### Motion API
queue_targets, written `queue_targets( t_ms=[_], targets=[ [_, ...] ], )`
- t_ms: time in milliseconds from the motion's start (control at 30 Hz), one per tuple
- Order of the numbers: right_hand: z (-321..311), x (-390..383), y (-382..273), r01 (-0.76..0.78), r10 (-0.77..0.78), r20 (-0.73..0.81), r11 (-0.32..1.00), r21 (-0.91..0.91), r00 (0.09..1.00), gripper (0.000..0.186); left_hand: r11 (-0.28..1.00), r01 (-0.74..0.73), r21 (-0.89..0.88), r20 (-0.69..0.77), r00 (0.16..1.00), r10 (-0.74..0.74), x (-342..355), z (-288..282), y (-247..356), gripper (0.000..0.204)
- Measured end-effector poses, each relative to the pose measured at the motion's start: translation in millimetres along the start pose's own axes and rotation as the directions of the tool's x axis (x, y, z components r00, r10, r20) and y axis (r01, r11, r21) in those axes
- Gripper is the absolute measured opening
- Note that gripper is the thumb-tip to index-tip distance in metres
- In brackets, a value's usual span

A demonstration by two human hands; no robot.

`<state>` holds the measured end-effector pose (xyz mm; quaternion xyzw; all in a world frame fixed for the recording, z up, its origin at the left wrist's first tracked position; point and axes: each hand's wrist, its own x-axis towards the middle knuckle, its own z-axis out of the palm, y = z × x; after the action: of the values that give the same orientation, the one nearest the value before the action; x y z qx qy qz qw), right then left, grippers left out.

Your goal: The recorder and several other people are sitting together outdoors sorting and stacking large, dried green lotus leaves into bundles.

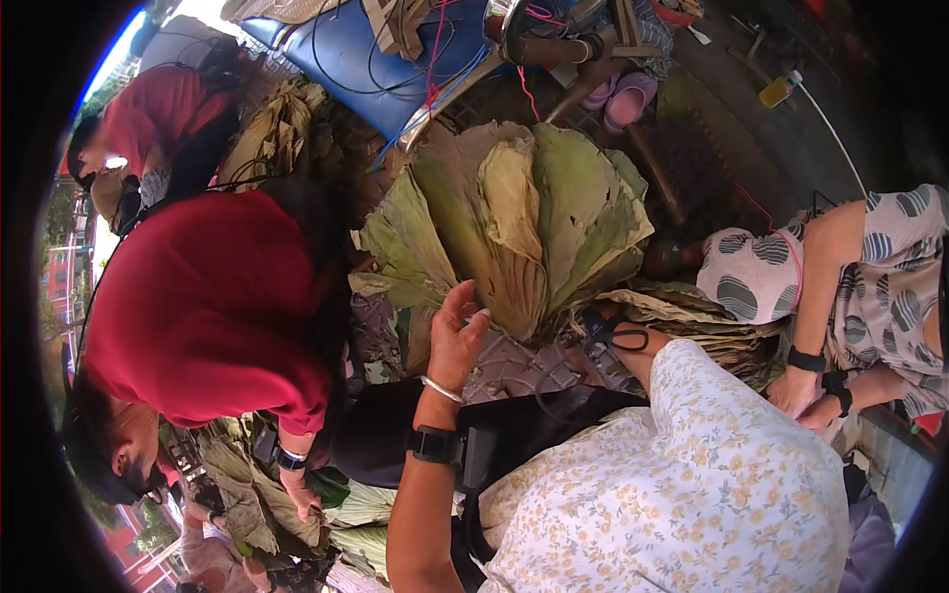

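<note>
A large fan-shaped bundle of dried leaves (583,217), green-brown with torn edges, stands spread out ahead of me. A paler folded leaf (508,198) lies at its middle. My left hand (455,341) is raised at the bundle's near left edge, thumb and fingers apart, with nothing visible between them. A silver bangle and a black wrist strap (432,445) with a small box circle that wrist. I do not see my right hand. White floral cloth (682,474) covers my lap, and beyond it is a bare limb with black straps (628,341), apparently a foot.
At left, a person in red (208,296) bends with a hand among dried leaves (242,484). On the right, a person's hands (801,400) meet beside another leaf stack (692,321). A blue padded seat (366,64), cords and pink footwear (630,102) are at the back.
</note>
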<state>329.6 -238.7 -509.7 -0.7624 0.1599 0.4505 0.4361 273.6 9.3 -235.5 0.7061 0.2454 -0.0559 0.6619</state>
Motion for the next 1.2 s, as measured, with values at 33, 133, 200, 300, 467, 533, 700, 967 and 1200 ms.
queue_targets(
  t_ms=[33,133,200,300,467,533,700,967,1200],
  targets=[
    [11.6,-0.1,-2.5,0.01,-0.011,-0.015,0.998,-0.059,1.0,0.008,0.998,-0.029,0.064,-0.017,0.999,0.03,5.8,7.6,-1.2,0.043],
    [28.7,-2.2,-13.4,0.018,-0.022,-0.037,0.994,-0.111,0.999,0.008,0.992,-0.06,0.113,-0.006,0.998,0.061,20.1,14.6,-4.9,0.045],
    [26.3,-0.3,-20.8,0.012,-0.018,-0.046,0.992,-0.124,0.999,0.008,0.959,-0.2,0.202,0.014,0.979,0.201,31.9,13.2,-10.5,0.048],
    [21.5,-1.6,-17.7,-0.017,0.009,-0.061,0.99,-0.139,0.998,0.007,0.934,-0.242,0.262,0.007,0.968,0.249,45.0,13.9,-33.5,0.049],
    [10.8,-4.6,-1.8,-0.069,0.056,-0.092,0.987,-0.147,0.994,0.007,0.927,-0.249,0.281,0.046,0.968,0.246,54.7,21.6,-48.6,0.052],
    [6.4,-2.4,1.4,-0.08,0.065,-0.105,0.986,-0.146,0.992,0.007,0.907,-0.264,0.329,0.065,0.964,0.257,55.7,22.1,-52.5,0.053],
    [10.7,-0.4,-0.4,-0.077,0.063,-0.092,0.984,-0.161,0.994,0.007,0.863,-0.247,0.441,0.008,0.962,0.271,64.6,0.6,-63.3,0.053],
    [33.7,2.3,-15.5,-0.072,0.053,-0.093,0.974,-0.214,0.994,0.006,0.917,-0.122,0.381,-0.156,0.968,0.194,83.1,-25.6,-77.8,0.057],
    [38.7,11.2,-35.8,-0.016,-0.003,-0.084,0.977,-0.215,0.996,0.007,0.976,-0.112,0.186,-0.238,0.959,0.155,87.6,-20.6,-85.7,0.058]
  ],
)
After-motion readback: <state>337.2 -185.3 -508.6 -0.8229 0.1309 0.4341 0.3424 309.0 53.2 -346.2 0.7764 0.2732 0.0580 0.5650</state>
